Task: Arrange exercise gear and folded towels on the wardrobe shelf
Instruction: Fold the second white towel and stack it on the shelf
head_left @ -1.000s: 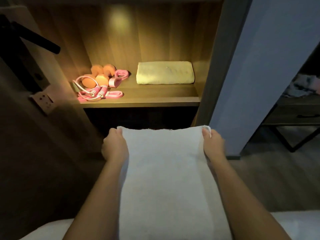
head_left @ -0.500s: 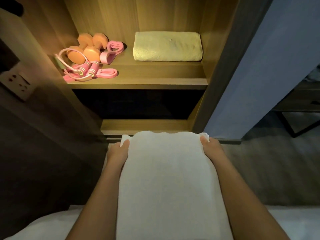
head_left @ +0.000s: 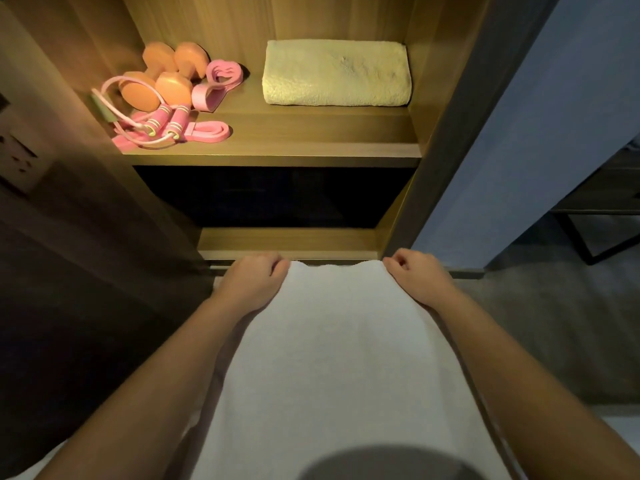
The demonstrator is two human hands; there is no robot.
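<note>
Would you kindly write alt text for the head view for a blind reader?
The left hand and right hand grip the far corners of a white towel before a lit wardrobe shelf holding orange dumbbells, a pink jump rope and a folded yellow towel.

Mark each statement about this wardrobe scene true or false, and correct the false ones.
1. A folded yellow towel lies on the right side of the lit shelf. True.
2. The dumbbells sit on top of the yellow towel. False: they lie on the shelf's left side, apart from it.
3. The left hand and right hand each grip a far corner of a white towel. True.
4. The white towel lies on the shelf. False: it is held below and in front of it.
5. The skipping rope hangs from a hook. False: it lies on the shelf in front of the dumbbells.
</note>
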